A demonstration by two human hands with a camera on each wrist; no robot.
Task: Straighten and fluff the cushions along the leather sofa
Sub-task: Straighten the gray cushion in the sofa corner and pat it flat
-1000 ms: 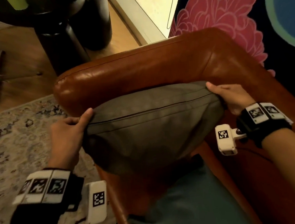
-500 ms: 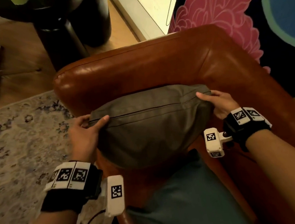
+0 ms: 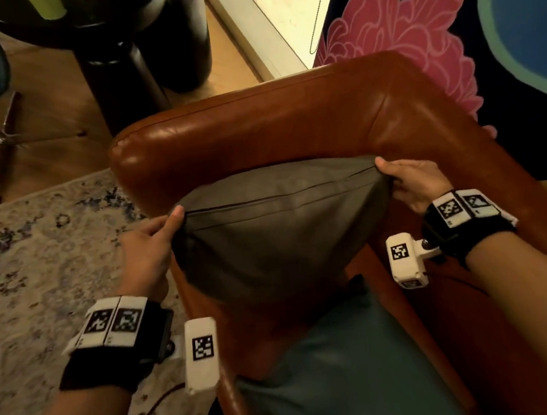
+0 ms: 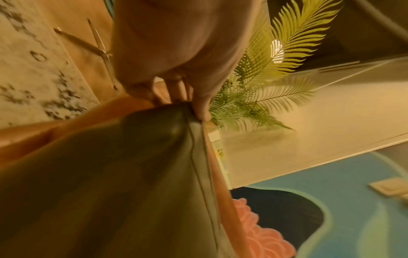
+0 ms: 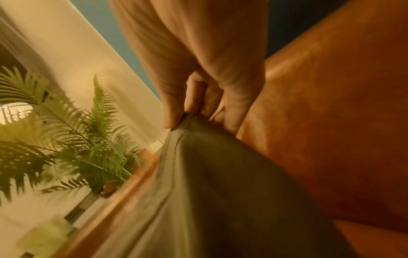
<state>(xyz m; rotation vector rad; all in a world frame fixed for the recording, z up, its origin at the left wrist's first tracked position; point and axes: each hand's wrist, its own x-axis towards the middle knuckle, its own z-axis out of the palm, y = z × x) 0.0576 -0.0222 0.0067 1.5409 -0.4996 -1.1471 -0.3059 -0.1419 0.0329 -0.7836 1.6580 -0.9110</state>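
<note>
A grey-brown cushion stands in the corner of the brown leather sofa, leaning toward the armrest. My left hand pinches its upper left corner, thumb on top along the seam. My right hand pinches the upper right corner against the sofa back. In the left wrist view the left hand holds the cushion corner between thumb and fingers. The right wrist view has my right hand pinching the cushion seam. A teal cushion lies on the seat below.
A patterned rug covers the floor to the left of the sofa. A black round table base and a chair's metal legs stand beyond the armrest. A floral wall painting rises behind the sofa back. A fern plant stands nearby.
Both hands moved the cushion's top corners inward half a second ago and have now spread them apart again, pulling the top edge taut. The cushion sits slightly lower against the armrest.
</note>
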